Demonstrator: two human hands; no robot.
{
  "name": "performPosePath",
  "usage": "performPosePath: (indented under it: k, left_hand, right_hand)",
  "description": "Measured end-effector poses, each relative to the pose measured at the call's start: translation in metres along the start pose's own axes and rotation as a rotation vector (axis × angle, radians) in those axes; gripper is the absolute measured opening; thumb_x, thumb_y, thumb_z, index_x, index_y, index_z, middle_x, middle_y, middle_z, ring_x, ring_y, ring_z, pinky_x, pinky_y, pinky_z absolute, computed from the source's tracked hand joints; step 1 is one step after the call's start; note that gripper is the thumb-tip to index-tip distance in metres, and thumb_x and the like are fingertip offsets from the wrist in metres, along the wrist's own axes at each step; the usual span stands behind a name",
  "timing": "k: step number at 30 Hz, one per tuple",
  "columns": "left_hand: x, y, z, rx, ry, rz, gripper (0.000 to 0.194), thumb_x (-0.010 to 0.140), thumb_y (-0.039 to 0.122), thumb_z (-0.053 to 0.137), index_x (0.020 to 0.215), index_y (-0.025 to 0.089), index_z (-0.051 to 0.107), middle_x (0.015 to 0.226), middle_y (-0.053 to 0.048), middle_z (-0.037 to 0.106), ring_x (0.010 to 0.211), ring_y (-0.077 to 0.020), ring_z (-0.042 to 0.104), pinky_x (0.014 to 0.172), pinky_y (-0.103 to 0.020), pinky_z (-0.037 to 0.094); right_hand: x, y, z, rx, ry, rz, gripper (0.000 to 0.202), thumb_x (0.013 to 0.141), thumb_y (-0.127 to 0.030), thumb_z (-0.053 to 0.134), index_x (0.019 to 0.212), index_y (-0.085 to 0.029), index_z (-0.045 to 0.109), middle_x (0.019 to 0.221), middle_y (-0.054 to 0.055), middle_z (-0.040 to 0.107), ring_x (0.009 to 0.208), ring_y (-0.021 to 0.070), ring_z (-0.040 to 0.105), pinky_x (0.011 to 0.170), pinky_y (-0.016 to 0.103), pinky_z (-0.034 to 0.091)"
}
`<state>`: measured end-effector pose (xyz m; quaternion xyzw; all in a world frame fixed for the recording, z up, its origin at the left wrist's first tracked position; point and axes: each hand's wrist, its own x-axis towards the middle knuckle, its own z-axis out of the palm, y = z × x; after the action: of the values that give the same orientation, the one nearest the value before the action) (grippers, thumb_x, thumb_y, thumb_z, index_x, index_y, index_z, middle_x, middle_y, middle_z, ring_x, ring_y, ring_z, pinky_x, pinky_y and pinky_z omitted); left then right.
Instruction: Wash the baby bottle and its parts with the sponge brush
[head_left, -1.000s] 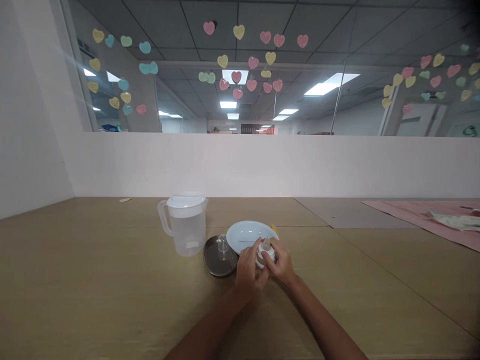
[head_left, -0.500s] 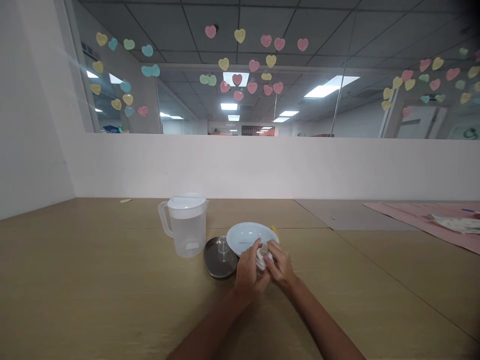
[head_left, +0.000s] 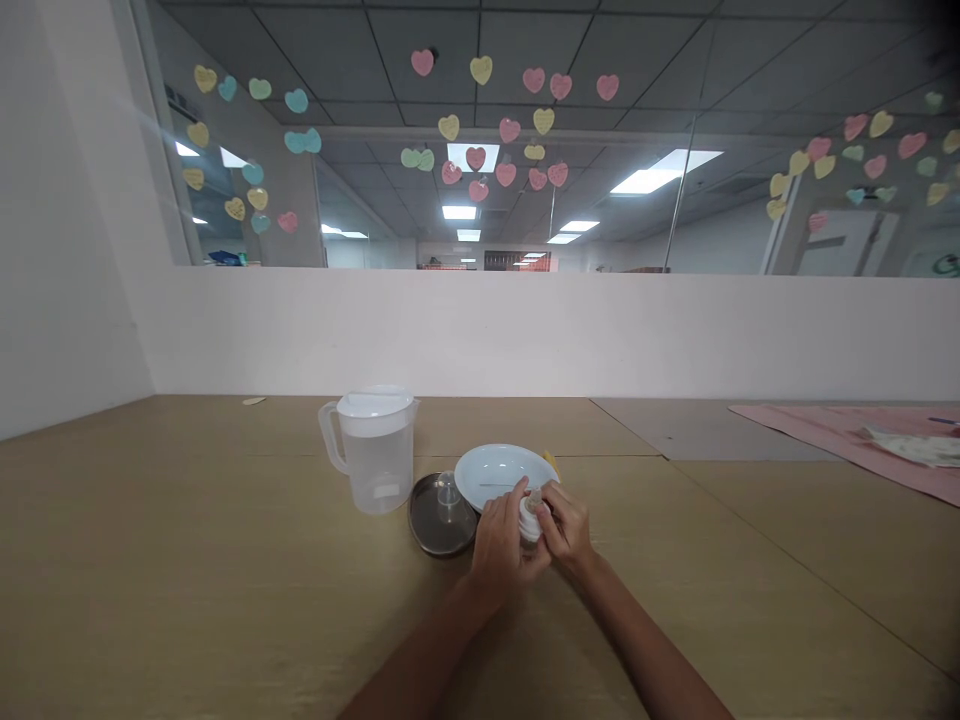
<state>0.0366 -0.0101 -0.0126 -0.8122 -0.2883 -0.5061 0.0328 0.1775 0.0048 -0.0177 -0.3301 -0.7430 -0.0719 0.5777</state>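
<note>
Between my hands is a baby bottle [head_left: 529,524] with a white collar and a clear teat pointing up; its lower body is mostly hidden. My left hand [head_left: 498,545] is closed around the bottle from the left. From the right, the fingers of my right hand [head_left: 568,528] pinch at the collar and teat. Just behind the bottle stands a white bowl [head_left: 495,462], with a thin line, perhaps a stick, showing inside it. A dark metal tray [head_left: 431,537] lies left of my left hand and bears a small clear cap [head_left: 447,490].
A lidded translucent pitcher [head_left: 375,460] stands behind the tray on the left, its handle pointing left. Something yellow [head_left: 551,461] peeks out behind the bowl's right rim. A pink cloth [head_left: 825,430] lies at the far right. A white wall [head_left: 480,335] bounds the table's back.
The bottle has shifted slightly to the right, with both hands still on it. The right fingers have moved a little around the collar. The other things stay put.
</note>
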Motion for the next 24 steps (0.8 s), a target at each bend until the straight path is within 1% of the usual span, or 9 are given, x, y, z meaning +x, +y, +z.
performPosePath:
  k: [3, 6, 10, 14, 18, 24]
  left_hand:
    - [0.0006, -0.0038, 0.0017, 0.031, 0.014, 0.042, 0.071, 0.071, 0.026, 0.053, 0.135, 0.012, 0.027, 0.109, -0.014, 0.059, 0.093, -0.0256, 0.057, 0.081, -0.040, 0.047]
    - [0.0019, -0.0060, 0.0020, 0.035, 0.018, 0.062, 0.073, 0.069, 0.026, 0.054, 0.135, 0.012, 0.027, 0.107, -0.013, 0.060, 0.092, -0.0256, 0.058, 0.080, -0.040, 0.048]
    - [0.0040, -0.0050, 0.0006, 0.009, -0.002, 0.049, 0.073, 0.069, 0.027, 0.055, 0.135, 0.013, 0.028, 0.105, -0.012, 0.059, 0.091, -0.0255, 0.058, 0.079, -0.040, 0.049]
    - [0.0036, -0.0051, 0.0017, 0.008, -0.015, 0.042, 0.074, 0.068, 0.026, 0.055, 0.135, 0.014, 0.027, 0.106, -0.012, 0.058, 0.094, -0.0255, 0.057, 0.081, -0.041, 0.049]
    - [0.0024, -0.0075, 0.0042, 0.018, -0.005, 0.051, 0.072, 0.068, 0.026, 0.056, 0.134, 0.015, 0.030, 0.108, -0.012, 0.056, 0.097, -0.0258, 0.055, 0.082, -0.041, 0.048]
    - [0.0026, -0.0079, 0.0038, 0.013, 0.012, 0.067, 0.070, 0.066, 0.023, 0.058, 0.131, 0.015, 0.033, 0.110, -0.012, 0.055, 0.099, -0.0256, 0.054, 0.083, -0.040, 0.048]
  right_hand:
    - [-0.0009, 0.0014, -0.0002, -0.007, 0.042, -0.009, 0.018, 0.087, -0.023, 0.041, 0.070, -0.019, 0.045, 0.063, -0.001, 0.044, 0.059, 0.0124, 0.040, 0.056, 0.026, 0.030]
    - [-0.0018, 0.0023, -0.0011, -0.037, 0.082, -0.026, 0.017, 0.086, -0.021, 0.041, 0.070, -0.019, 0.045, 0.063, 0.000, 0.044, 0.059, 0.0128, 0.040, 0.056, 0.026, 0.030]
    - [-0.0022, 0.0027, -0.0032, -0.071, 0.133, -0.053, 0.018, 0.086, -0.019, 0.041, 0.068, -0.018, 0.047, 0.062, 0.000, 0.046, 0.059, 0.0133, 0.041, 0.058, 0.027, 0.030]
    - [-0.0020, 0.0037, -0.0047, -0.095, 0.177, -0.077, 0.022, 0.085, -0.016, 0.040, 0.063, -0.019, 0.044, 0.058, -0.001, 0.042, 0.056, 0.0126, 0.038, 0.055, 0.026, 0.028]
    - [-0.0013, 0.0040, -0.0058, -0.116, 0.189, -0.124, 0.025, 0.083, -0.014, 0.041, 0.059, -0.019, 0.041, 0.056, -0.002, 0.037, 0.054, 0.0120, 0.035, 0.054, 0.026, 0.026]
    - [0.0003, 0.0025, -0.0069, -0.129, 0.191, -0.137, 0.025, 0.082, -0.013, 0.043, 0.058, -0.019, 0.039, 0.055, -0.002, 0.035, 0.054, 0.0116, 0.033, 0.053, 0.027, 0.025]
